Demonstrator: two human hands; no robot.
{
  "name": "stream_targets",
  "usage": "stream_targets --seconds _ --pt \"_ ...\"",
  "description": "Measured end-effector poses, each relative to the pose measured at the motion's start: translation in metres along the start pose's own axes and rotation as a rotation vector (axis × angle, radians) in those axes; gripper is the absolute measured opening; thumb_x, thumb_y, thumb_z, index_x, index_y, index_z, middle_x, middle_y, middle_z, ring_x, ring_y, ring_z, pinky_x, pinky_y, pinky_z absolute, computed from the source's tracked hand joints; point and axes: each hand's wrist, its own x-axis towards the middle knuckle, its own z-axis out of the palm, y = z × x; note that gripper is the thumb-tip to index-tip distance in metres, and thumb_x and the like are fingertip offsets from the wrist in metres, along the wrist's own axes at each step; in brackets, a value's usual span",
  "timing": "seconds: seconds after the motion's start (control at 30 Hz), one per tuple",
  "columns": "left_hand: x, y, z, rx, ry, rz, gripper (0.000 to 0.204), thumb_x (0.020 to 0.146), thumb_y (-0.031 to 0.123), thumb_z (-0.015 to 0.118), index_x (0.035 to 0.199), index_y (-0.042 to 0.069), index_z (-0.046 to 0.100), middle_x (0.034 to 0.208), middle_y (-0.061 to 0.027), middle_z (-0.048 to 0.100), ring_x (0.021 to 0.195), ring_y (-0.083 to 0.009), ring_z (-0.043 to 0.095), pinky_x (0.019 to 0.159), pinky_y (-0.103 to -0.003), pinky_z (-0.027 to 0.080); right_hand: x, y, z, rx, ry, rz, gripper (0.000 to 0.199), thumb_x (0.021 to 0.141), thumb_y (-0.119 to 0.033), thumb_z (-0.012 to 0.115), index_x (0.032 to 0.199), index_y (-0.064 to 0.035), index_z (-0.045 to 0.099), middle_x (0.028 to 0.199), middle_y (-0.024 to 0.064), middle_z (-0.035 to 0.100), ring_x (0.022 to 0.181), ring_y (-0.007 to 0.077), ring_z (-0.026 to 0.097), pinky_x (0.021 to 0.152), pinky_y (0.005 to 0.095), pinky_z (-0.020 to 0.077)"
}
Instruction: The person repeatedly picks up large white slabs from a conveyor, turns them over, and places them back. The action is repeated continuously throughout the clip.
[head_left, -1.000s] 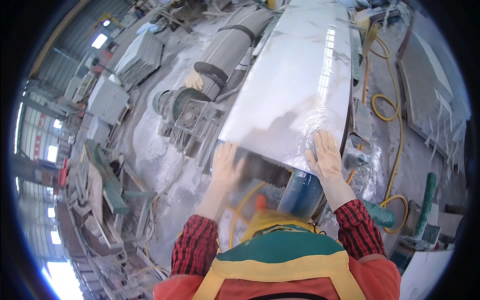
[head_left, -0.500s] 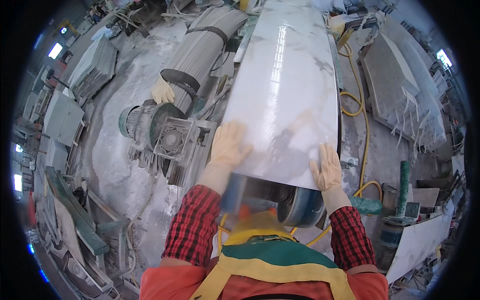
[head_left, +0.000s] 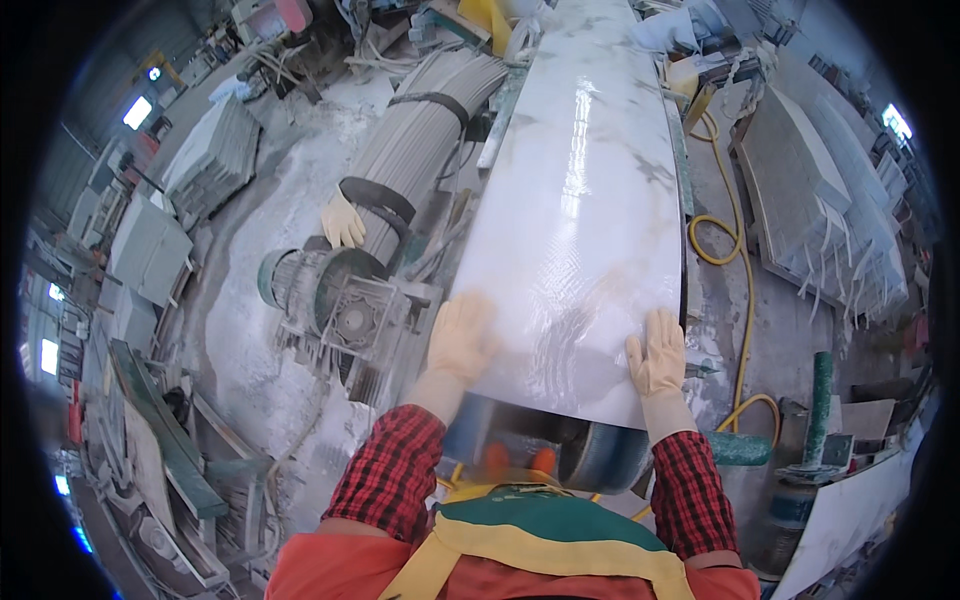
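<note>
A long, glossy white slab [head_left: 560, 240] with faint grey veining stretches away from me, its near end just in front of my body. Water ripples shine on its surface. My left hand [head_left: 462, 335], in a cream rubber glove, lies open on the slab's left edge, its fingers slightly blurred. On the right edge near the close corner, my right hand [head_left: 658, 360] rests flat in a matching glove, fingers pointing forward. Neither hand holds anything. Beneath the near end shows a dark blue roller [head_left: 605, 455], partly hidden by the slab.
Left of the slab stands a dusty motor [head_left: 320, 285] beside a strapped bundle of strips [head_left: 415, 140], with a loose cream glove [head_left: 343, 220] on it. A yellow hose [head_left: 745, 300] coils on the right. Stacked slabs [head_left: 800, 160] lean farther right; a green post [head_left: 818, 410] stands near right.
My view has shifted, so the scene sits lower and slightly right. Both hands remain flat on the slab, the right a little farther forward along its edge. Ripples now show more clearly.
</note>
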Motion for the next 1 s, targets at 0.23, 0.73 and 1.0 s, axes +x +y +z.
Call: stream_targets --seconds 0.23,0.73,1.0 --pt "-0.002 0.003 0.003 0.041 0.103 0.017 0.065 0.087 0.040 0.074 0.145 0.015 0.060 0.153 -0.0178 0.054 0.144 -0.0402 0.046 0.122 -0.055 0.033 0.025 0.007 -0.009 0.129 -0.028 0.108 0.042 0.094 -0.033 0.070 0.122 -0.0007 0.068 0.125 0.0243 0.069 0.123 0.0456 0.060 0.109 0.0518 0.0470" --pt "-0.014 0.010 -0.010 0.026 0.091 0.007 0.055 0.096 0.040 0.068 0.143 0.014 0.060 0.151 -0.0146 0.055 0.144 -0.0361 0.046 0.119 -0.057 0.034 0.018 0.029 0.015 0.039 -0.067 0.044 0.063 0.101 -0.031 0.061 0.154 0.0010 0.051 0.161 0.0281 0.047 0.151 0.0463 0.042 0.127 0.0557 0.0285" --pt "-0.019 0.021 -0.030 -0.038 0.057 -0.022 0.056 0.096 0.038 0.068 0.146 0.013 0.059 0.152 -0.0161 0.054 0.143 -0.0375 0.045 0.120 -0.057 0.034 0.015 0.026 0.021 0.005 -0.014 0.009 0.062 0.104 -0.033 0.060 0.158 -0.0034 0.047 0.160 0.0276 0.048 0.149 0.0461 0.043 0.125 0.0587 0.0290"
